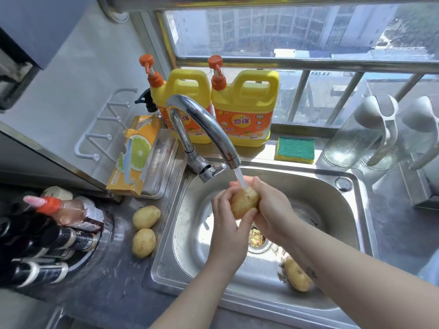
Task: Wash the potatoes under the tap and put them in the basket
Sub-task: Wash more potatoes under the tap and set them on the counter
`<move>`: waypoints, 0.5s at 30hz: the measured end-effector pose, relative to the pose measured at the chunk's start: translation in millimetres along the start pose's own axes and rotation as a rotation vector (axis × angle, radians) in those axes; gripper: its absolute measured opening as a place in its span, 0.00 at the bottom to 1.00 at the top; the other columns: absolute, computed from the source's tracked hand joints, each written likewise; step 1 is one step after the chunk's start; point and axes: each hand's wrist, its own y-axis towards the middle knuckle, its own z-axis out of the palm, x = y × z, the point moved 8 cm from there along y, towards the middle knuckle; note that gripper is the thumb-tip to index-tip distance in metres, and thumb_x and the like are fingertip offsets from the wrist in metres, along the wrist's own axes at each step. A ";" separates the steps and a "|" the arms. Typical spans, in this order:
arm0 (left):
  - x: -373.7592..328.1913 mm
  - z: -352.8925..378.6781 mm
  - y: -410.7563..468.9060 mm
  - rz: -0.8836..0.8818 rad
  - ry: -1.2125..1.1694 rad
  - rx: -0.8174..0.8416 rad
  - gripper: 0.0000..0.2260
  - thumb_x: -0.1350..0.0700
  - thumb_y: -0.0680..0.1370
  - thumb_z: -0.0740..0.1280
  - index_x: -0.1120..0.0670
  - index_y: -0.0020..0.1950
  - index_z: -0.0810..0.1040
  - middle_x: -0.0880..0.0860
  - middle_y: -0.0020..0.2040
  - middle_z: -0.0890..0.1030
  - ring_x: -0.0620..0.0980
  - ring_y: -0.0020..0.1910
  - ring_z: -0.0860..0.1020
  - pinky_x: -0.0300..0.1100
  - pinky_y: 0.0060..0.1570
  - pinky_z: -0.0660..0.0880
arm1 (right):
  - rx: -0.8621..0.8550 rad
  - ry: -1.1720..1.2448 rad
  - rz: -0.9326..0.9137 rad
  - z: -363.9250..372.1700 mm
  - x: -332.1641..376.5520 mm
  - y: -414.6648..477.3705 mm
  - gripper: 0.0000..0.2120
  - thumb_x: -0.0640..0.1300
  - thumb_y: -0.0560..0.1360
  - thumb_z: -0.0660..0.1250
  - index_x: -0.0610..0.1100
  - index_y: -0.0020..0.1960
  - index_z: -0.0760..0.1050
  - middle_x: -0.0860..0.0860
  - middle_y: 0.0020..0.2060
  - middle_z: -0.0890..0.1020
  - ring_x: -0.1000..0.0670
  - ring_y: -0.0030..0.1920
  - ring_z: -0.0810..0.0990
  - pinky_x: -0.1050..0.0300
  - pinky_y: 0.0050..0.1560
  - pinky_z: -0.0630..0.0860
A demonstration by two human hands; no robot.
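A wet potato (243,202) sits under the running stream from the chrome tap (202,124), over the steel sink (308,186). My left hand (228,219) and my right hand (273,207) both grip it, fingers curled round its sides. Two dry potatoes, one farther (146,216) and one nearer (143,242), lie on the counter left of the sink. Another potato (297,276) lies in the sink bowl at the front right, partly behind my right forearm. No basket is in view.
Two yellow detergent jugs (244,108) and a green-and-yellow sponge (295,149) stand on the sill behind the sink. An orange wrap box (133,157) lies at the left. Sauce bottles (59,229) crowd the left counter. Glass pitchers (363,136) stand at the right. Food scraps sit in the drain (256,238).
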 end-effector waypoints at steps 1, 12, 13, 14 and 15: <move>1.5 -1.9 0.6 -0.013 -0.020 -0.009 0.19 0.50 0.76 0.67 0.38 0.63 0.65 0.44 0.66 0.68 0.36 0.66 0.68 0.27 0.63 0.66 | 0.053 -0.023 -0.006 4.7 1.7 -3.1 0.17 0.43 0.86 0.54 0.32 0.58 0.77 0.40 0.49 0.82 0.45 0.49 0.80 0.51 0.51 0.79; -9.6 -4.3 5.2 0.139 0.174 -0.076 0.22 0.62 0.75 0.71 0.53 0.67 0.70 0.48 0.64 0.67 0.34 0.65 0.66 0.25 0.62 0.65 | 0.067 -0.223 -0.134 10.3 14.6 -6.7 0.13 0.34 0.81 0.60 0.37 0.40 0.76 0.43 0.32 0.77 0.51 0.33 0.77 0.60 0.35 0.75; -11.1 -3.1 3.8 0.149 0.185 -0.091 0.23 0.63 0.74 0.72 0.51 0.66 0.69 0.47 0.64 0.67 0.34 0.65 0.65 0.26 0.62 0.65 | 0.032 -0.217 -0.140 8.3 14.6 -5.5 0.13 0.34 0.81 0.58 0.38 0.39 0.76 0.44 0.32 0.76 0.51 0.34 0.75 0.59 0.35 0.73; -11.6 -2.0 1.7 0.150 0.183 -0.103 0.25 0.63 0.74 0.72 0.49 0.66 0.68 0.47 0.65 0.67 0.35 0.65 0.66 0.27 0.62 0.66 | 0.002 -0.214 -0.143 5.2 13.3 -3.6 0.14 0.34 0.81 0.57 0.39 0.39 0.76 0.45 0.33 0.76 0.51 0.35 0.75 0.57 0.36 0.72; -11.0 -1.3 -0.3 0.139 0.171 -0.114 0.27 0.63 0.74 0.73 0.48 0.67 0.66 0.47 0.65 0.66 0.37 0.66 0.66 0.27 0.62 0.67 | -0.022 -0.216 -0.143 2.8 12.5 -2.5 0.15 0.35 0.81 0.57 0.40 0.39 0.77 0.46 0.33 0.78 0.51 0.36 0.76 0.56 0.37 0.73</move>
